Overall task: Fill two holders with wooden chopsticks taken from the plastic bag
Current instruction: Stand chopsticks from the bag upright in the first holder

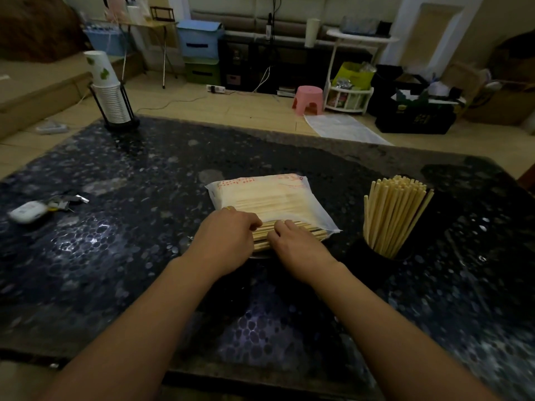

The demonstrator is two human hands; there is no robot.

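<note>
- The plastic bag (pixel 272 198) lies flat on the dark table (pixel 115 256), right in front of the person, still thick with wooden chopsticks (pixel 289 228) whose ends poke out of its open near edge.
- The left hand (pixel 228 235) has its fingers curled over those exposed ends, at the bag's near left corner; it appears to be gathering a bunch.
- The right hand (pixel 295 241) lies just beside it, fingertips bent onto the same ends, pinching or raking them; the exact hold is hard to tell.
- A dark holder (pixel 376 256) stands to the right of the bag, near but apart, already packed with upright chopsticks fanning outward.
- A second holder may sit under the hands at the bag's near edge, but it is too hidden to confirm.
- Judged step: drawing the next bundle out for the second holder. The next move calls for a firm two-handed hold, pulling towards the person without dragging the bag along.
- Farther off: a rack of paper cups (pixel 111 94) at the table's far left corner.
</note>
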